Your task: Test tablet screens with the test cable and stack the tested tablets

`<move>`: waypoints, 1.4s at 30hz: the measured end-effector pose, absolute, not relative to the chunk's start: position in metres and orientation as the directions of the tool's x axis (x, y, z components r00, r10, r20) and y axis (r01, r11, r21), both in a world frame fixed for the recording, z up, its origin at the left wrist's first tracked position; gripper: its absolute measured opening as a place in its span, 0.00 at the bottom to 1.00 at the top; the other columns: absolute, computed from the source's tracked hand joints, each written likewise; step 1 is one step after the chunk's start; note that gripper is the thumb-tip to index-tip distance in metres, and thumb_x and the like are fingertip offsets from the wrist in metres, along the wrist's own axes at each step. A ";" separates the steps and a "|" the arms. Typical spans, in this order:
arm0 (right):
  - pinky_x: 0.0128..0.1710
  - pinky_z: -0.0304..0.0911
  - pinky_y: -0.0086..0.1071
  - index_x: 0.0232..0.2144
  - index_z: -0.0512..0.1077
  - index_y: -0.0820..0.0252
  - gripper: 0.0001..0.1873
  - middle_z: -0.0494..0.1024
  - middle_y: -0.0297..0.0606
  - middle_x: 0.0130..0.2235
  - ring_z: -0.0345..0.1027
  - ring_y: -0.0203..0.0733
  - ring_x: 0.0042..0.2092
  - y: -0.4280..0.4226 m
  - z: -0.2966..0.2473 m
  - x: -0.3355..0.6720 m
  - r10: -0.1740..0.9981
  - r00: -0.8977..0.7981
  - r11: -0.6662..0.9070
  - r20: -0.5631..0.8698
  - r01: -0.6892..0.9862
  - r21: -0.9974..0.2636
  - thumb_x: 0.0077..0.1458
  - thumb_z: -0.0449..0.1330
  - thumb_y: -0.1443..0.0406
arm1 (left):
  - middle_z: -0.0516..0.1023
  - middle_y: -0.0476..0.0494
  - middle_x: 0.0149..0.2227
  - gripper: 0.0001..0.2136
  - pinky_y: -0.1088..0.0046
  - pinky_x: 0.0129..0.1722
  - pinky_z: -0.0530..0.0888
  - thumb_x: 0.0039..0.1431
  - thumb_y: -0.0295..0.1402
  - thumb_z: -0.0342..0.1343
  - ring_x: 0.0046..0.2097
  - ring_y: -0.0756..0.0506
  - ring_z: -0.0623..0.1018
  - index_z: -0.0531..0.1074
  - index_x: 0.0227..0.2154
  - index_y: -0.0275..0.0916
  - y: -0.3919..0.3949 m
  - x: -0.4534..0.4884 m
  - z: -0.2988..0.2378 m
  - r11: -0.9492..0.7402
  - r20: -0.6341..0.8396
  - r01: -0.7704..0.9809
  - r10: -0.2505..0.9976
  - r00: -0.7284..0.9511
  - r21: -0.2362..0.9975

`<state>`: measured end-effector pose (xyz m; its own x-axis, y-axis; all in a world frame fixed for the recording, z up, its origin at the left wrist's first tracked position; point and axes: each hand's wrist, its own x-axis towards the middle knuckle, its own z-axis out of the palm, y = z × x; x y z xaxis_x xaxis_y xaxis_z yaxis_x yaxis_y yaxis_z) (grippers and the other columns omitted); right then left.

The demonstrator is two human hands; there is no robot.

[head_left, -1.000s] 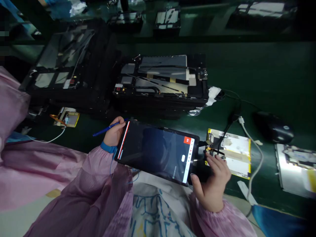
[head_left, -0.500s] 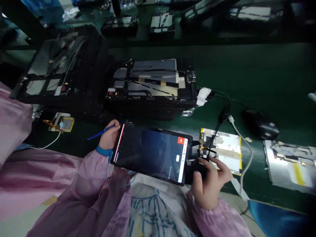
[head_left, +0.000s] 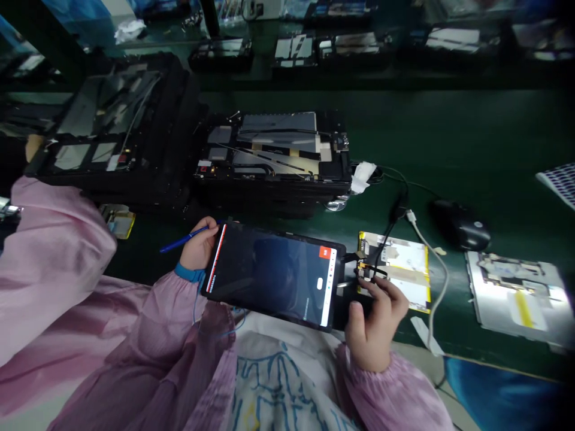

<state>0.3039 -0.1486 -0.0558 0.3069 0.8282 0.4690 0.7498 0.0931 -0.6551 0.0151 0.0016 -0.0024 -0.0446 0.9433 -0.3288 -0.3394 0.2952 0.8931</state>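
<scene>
My left hand (head_left: 196, 246) grips the left end of a tablet (head_left: 274, 275), with a blue pen (head_left: 182, 239) also held in it. The tablet's screen is lit, mostly dark, with a red square near its upper right corner and a white strip down its right side. Beyond the tablet's right end, my right hand (head_left: 377, 323) is open, thumb and fingers apart. Its fingertips are at the left edge of a white battery pack (head_left: 406, 257) with yellow edges; whether they touch it I cannot tell. A black cable (head_left: 390, 228) runs over the pack.
Stacked opened tablet bodies (head_left: 274, 191) stand behind the tablet, with another stack (head_left: 153, 179) at left. A black mouse (head_left: 462, 224), a white cable (head_left: 442, 269) and a metal plate (head_left: 516, 305) lie on the right. A co-worker's pink sleeve (head_left: 58, 257) reaches in from the left.
The co-worker's sleeve has moved right and now covers part of the small battery at left. The view has shifted slightly. My left hand keeps its hold; my right hand stays beside the battery pack.
</scene>
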 end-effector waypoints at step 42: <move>0.57 0.34 0.68 0.51 0.63 0.58 0.30 0.58 0.51 0.57 0.44 0.69 0.62 -0.149 -0.052 0.303 0.847 0.154 0.156 0.509 0.843 -0.514 0.50 0.56 0.48 | 0.73 0.50 0.21 0.08 0.72 0.29 0.70 0.40 0.26 0.57 0.27 0.47 0.74 0.61 0.21 0.39 0.004 0.015 -0.006 0.284 -0.315 -0.344 0.948 -0.039 0.895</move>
